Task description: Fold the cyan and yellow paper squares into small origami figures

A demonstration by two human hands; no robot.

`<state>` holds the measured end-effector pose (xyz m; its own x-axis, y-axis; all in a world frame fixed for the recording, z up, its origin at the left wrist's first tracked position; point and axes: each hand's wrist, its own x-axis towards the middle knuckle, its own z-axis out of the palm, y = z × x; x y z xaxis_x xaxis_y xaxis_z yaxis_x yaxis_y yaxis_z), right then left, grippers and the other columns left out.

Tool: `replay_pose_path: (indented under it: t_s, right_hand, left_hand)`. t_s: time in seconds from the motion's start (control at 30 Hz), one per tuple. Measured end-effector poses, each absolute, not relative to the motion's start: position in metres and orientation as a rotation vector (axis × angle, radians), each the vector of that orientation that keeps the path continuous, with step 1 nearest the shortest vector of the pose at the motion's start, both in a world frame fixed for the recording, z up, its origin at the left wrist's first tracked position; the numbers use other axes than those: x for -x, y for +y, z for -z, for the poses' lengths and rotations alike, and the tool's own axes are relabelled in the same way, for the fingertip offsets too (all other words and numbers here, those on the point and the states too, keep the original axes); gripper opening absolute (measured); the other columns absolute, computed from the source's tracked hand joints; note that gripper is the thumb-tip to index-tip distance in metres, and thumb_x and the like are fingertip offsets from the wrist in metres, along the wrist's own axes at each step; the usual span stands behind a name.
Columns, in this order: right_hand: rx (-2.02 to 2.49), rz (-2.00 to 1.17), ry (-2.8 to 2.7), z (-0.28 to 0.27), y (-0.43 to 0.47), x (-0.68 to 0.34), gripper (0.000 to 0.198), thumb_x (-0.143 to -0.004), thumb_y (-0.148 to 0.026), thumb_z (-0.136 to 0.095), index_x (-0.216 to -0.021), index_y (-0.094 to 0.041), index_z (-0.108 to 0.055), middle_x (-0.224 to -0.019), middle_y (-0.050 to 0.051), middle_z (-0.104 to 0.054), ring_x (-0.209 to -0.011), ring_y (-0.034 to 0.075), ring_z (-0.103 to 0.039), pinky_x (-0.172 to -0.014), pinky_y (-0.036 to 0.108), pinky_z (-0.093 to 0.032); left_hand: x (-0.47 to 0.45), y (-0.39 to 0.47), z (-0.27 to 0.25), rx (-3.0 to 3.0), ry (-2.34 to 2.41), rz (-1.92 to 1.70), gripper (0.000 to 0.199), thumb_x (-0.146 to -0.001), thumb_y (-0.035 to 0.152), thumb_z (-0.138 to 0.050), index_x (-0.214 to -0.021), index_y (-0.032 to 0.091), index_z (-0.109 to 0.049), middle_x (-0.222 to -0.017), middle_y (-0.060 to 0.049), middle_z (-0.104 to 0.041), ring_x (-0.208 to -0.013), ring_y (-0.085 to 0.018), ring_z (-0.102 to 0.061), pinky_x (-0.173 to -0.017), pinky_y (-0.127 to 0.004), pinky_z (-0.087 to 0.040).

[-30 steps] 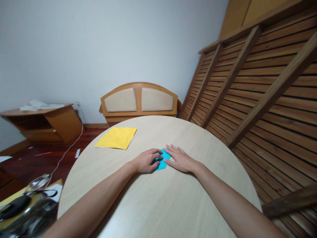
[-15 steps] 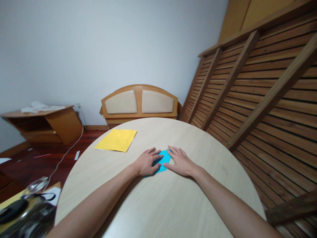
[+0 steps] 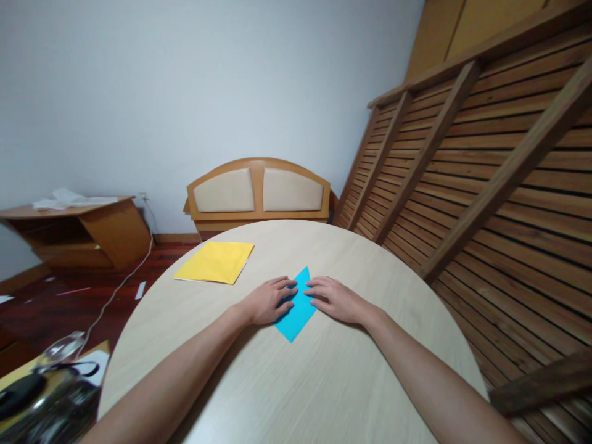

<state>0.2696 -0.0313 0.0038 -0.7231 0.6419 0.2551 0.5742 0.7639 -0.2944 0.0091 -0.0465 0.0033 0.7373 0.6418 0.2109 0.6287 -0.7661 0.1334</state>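
Head view: I report my left hand [image 3: 268, 301] and right hand [image 3: 340, 300] half open, loosely spread, clasping nothing, resting at opposite sides of the blue paper [image 3: 300, 306]. It lies between the left and right edges of the table [image 3: 296, 394]; yellow paper [image 3: 215, 262] lies near the far-left edge.

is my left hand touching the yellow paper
Apart: the head view shows bare tabletop between the left hand and the yellow paper.

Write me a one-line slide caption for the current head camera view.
Left hand and right hand rest on blue paper at a round table, yellow paper lying farther left.
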Motion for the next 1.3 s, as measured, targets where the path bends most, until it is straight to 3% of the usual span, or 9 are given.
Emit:
replay_pose_path:
  t_s: [0.27,0.47,0.63,0.7,1.0,1.13,1.3]
  right_hand:
    - [0.851,-0.47,-2.651,-0.013,-0.039,-0.272,0.042,-0.085,-0.041,-0.065,-0.122,-0.023,-0.07,-0.14,0.01,-0.057,-0.13,0.026,-0.051,-0.11,0.038,-0.039]
    - [0.888,-0.532,-2.604,-0.011,-0.037,-0.272,0.039,-0.085,-0.043,-0.065,-0.119,-0.024,-0.071,-0.139,0.008,-0.058,-0.129,0.026,-0.052,-0.109,0.04,-0.04]
    - [0.942,-0.498,-2.603,-0.009,-0.033,-0.275,0.041,-0.088,-0.043,-0.062,-0.123,-0.024,-0.069,-0.141,0.009,-0.056,-0.131,0.026,-0.051,-0.11,0.04,-0.04]
    - [0.953,-0.479,-2.601,-0.007,-0.032,-0.276,0.041,-0.088,-0.044,-0.061,-0.123,-0.024,-0.069,-0.142,0.009,-0.055,-0.132,0.025,-0.05,-0.11,0.04,-0.04]
    - [0.928,-0.451,-2.598,-0.008,-0.034,-0.275,0.04,-0.088,-0.04,-0.06,-0.123,-0.022,-0.069,-0.139,0.01,-0.058,-0.13,0.026,-0.051,-0.11,0.041,-0.039]
    - [0.898,-0.445,-2.599,-0.01,-0.036,-0.271,0.033,-0.089,-0.038,-0.061,-0.116,-0.024,-0.072,-0.135,0.008,-0.061,-0.127,0.025,-0.053,-0.109,0.04,-0.039]
    - [0.902,-0.423,-2.559,-0.01,-0.035,-0.267,0.021,-0.093,-0.033,-0.056,-0.103,-0.024,-0.072,-0.122,0.006,-0.068,-0.117,0.023,-0.059,-0.103,0.037,-0.043]
  left_hand:
    - [-0.008,-0.041,0.006,-2.829,1.107,-0.419,0.044,-0.1,0.038,-0.04,-0.138,0.019,-0.053,-0.148,-0.012,-0.048,-0.139,-0.029,-0.041,-0.115,-0.05,-0.035]
    - [-0.011,-0.055,-0.019,-2.853,0.992,-0.399,0.037,-0.095,0.043,-0.051,-0.123,0.022,-0.064,-0.124,-0.009,-0.066,-0.116,-0.025,-0.059,-0.104,-0.042,-0.045]
    - [-0.01,-0.063,-0.024,-2.788,0.969,-0.267,0.073,-0.077,0.064,-0.068,-0.134,0.02,-0.057,-0.143,-0.016,-0.052,-0.133,-0.033,-0.048,-0.111,-0.047,-0.039]
    - [-0.011,-0.064,-0.021,-2.774,0.995,-0.242,0.077,-0.075,0.064,-0.069,-0.136,0.019,-0.055,-0.147,-0.017,-0.048,-0.137,-0.034,-0.044,-0.112,-0.048,-0.037]
    - [-0.011,-0.063,-0.017,-2.771,1.002,-0.314,0.067,-0.083,0.059,-0.064,-0.134,0.016,-0.054,-0.142,-0.018,-0.052,-0.134,-0.032,-0.048,-0.111,-0.044,-0.039]
    - [-0.013,-0.062,-0.015,-2.749,1.047,-0.399,0.05,-0.09,0.051,-0.057,-0.128,0.019,-0.056,-0.13,-0.013,-0.062,-0.119,-0.028,-0.059,-0.101,-0.038,-0.046]
    - [-0.011,-0.059,-0.016,-2.722,1.177,-0.442,0.042,-0.093,0.05,-0.05,-0.123,0.022,-0.059,-0.116,-0.009,-0.069,-0.102,-0.024,-0.066,-0.088,-0.033,-0.05]
